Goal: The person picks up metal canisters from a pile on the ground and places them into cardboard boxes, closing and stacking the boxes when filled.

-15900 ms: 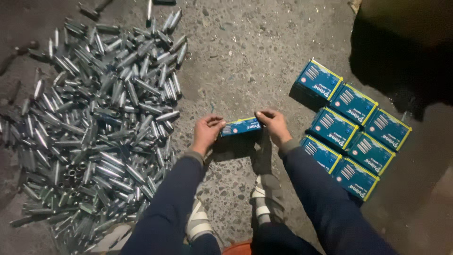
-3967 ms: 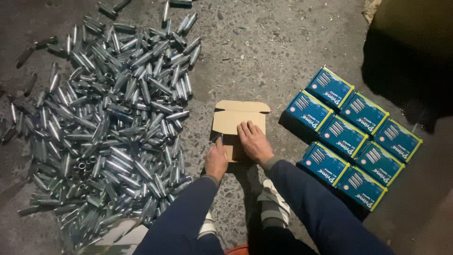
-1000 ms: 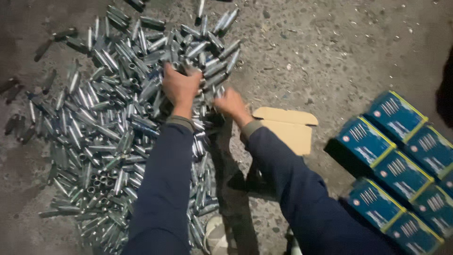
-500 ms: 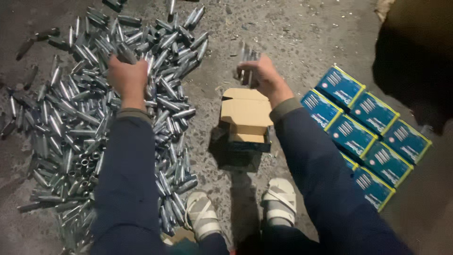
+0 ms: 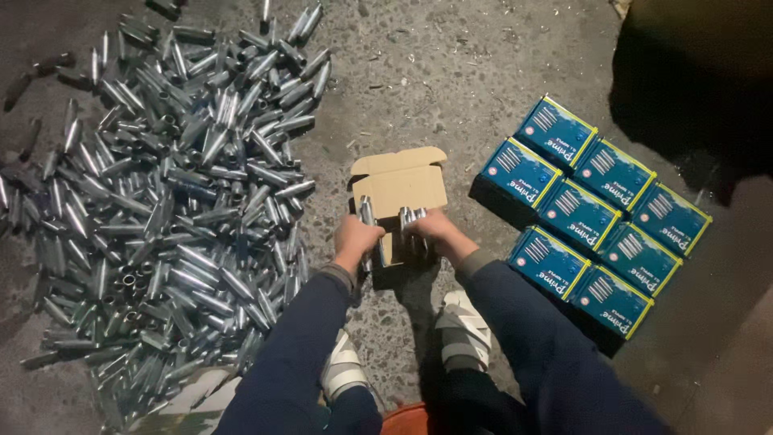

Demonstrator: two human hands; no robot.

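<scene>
Your left hand (image 5: 357, 235) is clenched round one or two silver cylinders (image 5: 367, 211), and your right hand (image 5: 431, 229) grips a small bunch of the same (image 5: 409, 219). Both hands sit over the near edge of the open cardboard box (image 5: 400, 189), which rests on the concrete floor (image 5: 451, 72) just ahead of your knuckles.

The cylinders in your hands stand roughly upright, long axis running away from you toward the box's raised flap; which end is the narrow neck you cannot tell from here.

The risks, as I judge them: the bunch in your right hand is loose, so one could slip out and roll across the floor. The box is light and unbraced, so pushing against its near wall may tip or slide it. Pieces going in crooked could jam against each other.

The big heap of cylinders (image 5: 169, 193) lies well to your left; the blue boxes (image 5: 592, 213) are stacked flat to your right.
</scene>
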